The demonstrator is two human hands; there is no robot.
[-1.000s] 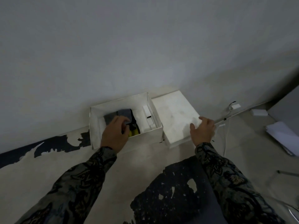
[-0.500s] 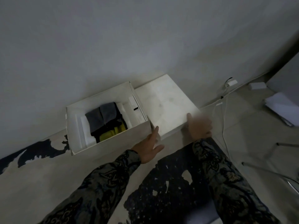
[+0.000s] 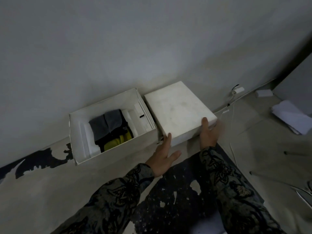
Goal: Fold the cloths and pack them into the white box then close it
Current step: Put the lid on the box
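1. At 9 o'clock of the frame, against the wall [image 3: 152, 39], the floor [image 3: 42, 191] shows pale covering with dark peeled patches.
2. The white box [image 3: 116, 150] sits open at about 10 o'clock from my hands, its back edge touching the wall. Lid off.
3. Inside the box: folded cloths [image 3: 108, 124], grey on top, black beneath, and a yellow one showing at the 5 o'clock corner of the stack. White inserts stand on either side of the stack.
4. The lid [image 3: 177, 108] lies flat, top face up, just beside the box at its 3 o'clock side, almost touching it.
5. My left hand [image 3: 163, 157] is open, fingers spread, palm turned toward the lid. One fingertip touches the lid's near-left corner at 7 o'clock of the lid; the thumb points toward 3 o'clock. It is not closed around anything.
6. My right hand [image 3: 209, 132] is at the lid's near-right corner, 5 o'clock of the lid. The thumb lies on the top face; the other fingers are blurred and sit along the side wall, so I cannot tell whether it has a firm hold.
7. Both patterned dark sleeves [image 3: 224, 173] run in from 6 o'clock.
8. At 2 to 3 o'clock: a white cable [image 3: 226, 107] along the wall base, a small white block [image 3: 264, 93], and a stack of paper [image 3: 290, 116], all well apart from the lid.
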